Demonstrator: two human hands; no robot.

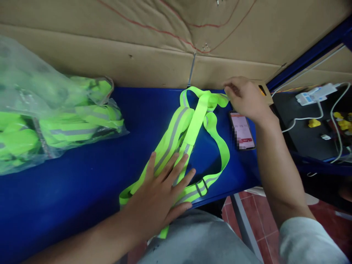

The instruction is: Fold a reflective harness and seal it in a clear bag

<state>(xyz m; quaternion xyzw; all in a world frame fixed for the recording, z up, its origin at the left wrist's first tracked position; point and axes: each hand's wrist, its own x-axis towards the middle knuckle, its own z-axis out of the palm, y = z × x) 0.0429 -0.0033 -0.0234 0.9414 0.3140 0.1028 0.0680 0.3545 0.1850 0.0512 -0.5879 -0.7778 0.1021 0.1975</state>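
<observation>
A bright yellow-green reflective strap harness (pixel 196 121) with grey stripes lies gathered lengthwise on the blue table. My left hand (pixel 159 194) rests flat on its lower part, fingers spread. A black slide buckle (pixel 201 187) sits on the strap loop to the right of that hand. Near the harness's upper right end is my right hand (pixel 243 96), held above the table with its fingers curled in. Whatever its fingertips may hold is hidden. Just below the right hand lies a phone (pixel 242 130) with a timer on its screen.
Clear plastic bags (pixel 55 110) of similar straps fill the left of the blue table (pixel 90 190). A cardboard-covered wall (pixel 154 66) closes off the back. Behind my right hand stands a small cardboard box (pixel 265 93). A white power strip (pixel 316 94) and cables lie farther right.
</observation>
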